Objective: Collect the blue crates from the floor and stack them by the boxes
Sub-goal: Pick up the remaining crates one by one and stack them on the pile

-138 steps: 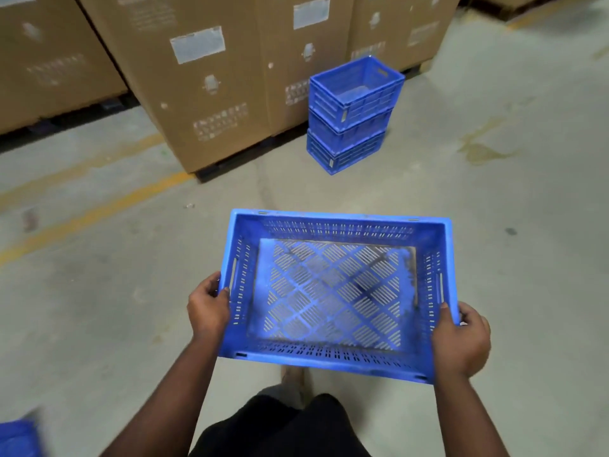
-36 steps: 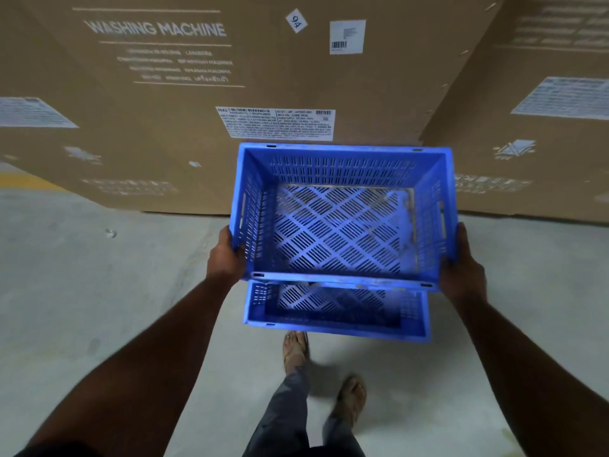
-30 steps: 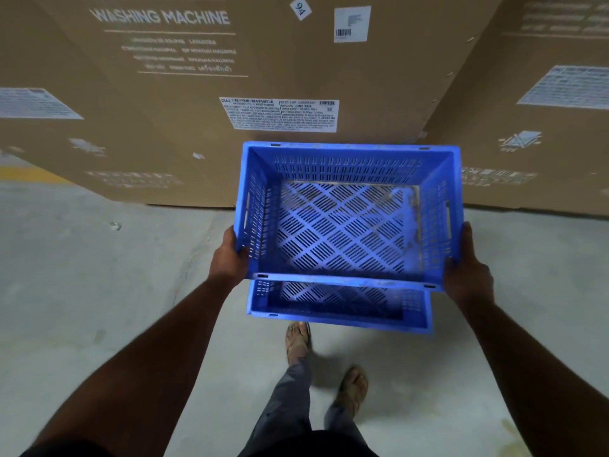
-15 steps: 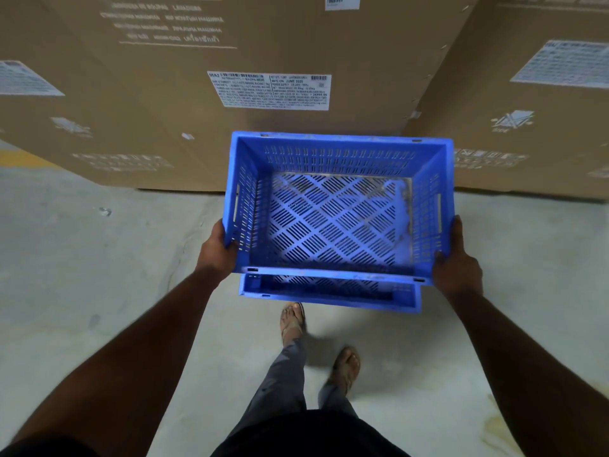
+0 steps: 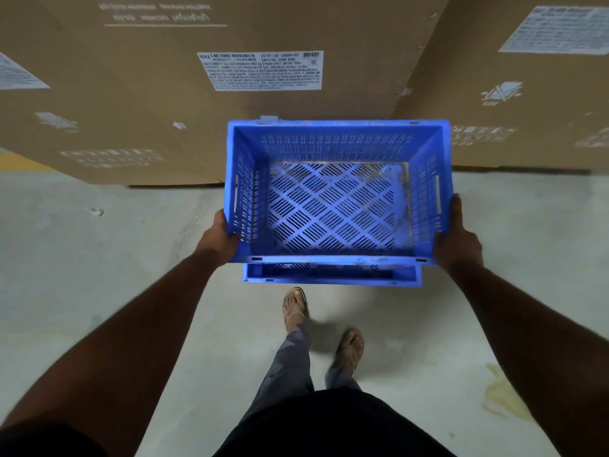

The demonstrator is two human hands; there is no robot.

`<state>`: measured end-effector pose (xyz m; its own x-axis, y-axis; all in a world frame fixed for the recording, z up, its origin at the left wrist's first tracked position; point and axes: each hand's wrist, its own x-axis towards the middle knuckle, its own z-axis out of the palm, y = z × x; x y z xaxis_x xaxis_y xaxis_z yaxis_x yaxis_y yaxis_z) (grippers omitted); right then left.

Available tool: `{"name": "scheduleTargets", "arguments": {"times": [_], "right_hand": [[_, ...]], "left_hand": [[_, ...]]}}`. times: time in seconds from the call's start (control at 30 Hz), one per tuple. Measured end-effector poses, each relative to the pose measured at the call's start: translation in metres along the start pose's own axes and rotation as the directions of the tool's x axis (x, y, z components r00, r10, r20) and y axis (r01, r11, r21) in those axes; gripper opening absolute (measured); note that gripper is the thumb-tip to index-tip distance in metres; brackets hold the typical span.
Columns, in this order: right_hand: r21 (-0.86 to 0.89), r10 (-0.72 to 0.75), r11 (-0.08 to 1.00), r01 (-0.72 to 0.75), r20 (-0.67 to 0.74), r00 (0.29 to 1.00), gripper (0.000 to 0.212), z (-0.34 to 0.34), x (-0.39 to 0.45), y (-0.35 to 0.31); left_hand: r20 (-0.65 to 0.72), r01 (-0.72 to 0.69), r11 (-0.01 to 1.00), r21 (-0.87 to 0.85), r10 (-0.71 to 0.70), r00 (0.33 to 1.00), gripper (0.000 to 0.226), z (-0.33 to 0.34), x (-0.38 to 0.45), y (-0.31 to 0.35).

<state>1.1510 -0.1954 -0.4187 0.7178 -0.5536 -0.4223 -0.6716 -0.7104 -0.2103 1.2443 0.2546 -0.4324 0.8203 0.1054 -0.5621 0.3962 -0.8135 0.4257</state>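
I hold an empty blue slotted crate [image 5: 336, 206] level in front of me. My left hand [image 5: 219, 237] grips its left near corner, and my right hand [image 5: 456, 240] grips its right side. Directly beneath it stands the stack of blue crates [image 5: 333, 275]; only the near rim of the top one shows below the held crate. The stack sits on the floor against large cardboard boxes [image 5: 230, 77]. How many crates lie under the top one is hidden.
Tall brown cardboard boxes [image 5: 527, 94] fill the whole background, with white labels on them. Grey concrete floor [image 5: 99, 275] spreads left and right of the stack. My sandalled feet [image 5: 323, 328] stand just behind the stack. A yellowish stain [image 5: 501, 394] marks the floor at lower right.
I have carried the crate from the open floor up to the stack. Over the last second it has moved further over the top crate, so less of that crate's rim shows.
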Motion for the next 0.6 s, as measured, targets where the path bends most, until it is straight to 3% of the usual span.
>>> {"name": "scheduleTargets", "arguments": {"times": [0.6], "right_hand": [[-0.068, 0.011, 0.998, -0.009, 0.037, 0.999, 0.092, 0.013, -0.042, 0.025]], "left_hand": [[0.061, 0.023, 0.994, 0.108, -0.029, 0.998, 0.050, 0.006, -0.036, -0.025]]}}
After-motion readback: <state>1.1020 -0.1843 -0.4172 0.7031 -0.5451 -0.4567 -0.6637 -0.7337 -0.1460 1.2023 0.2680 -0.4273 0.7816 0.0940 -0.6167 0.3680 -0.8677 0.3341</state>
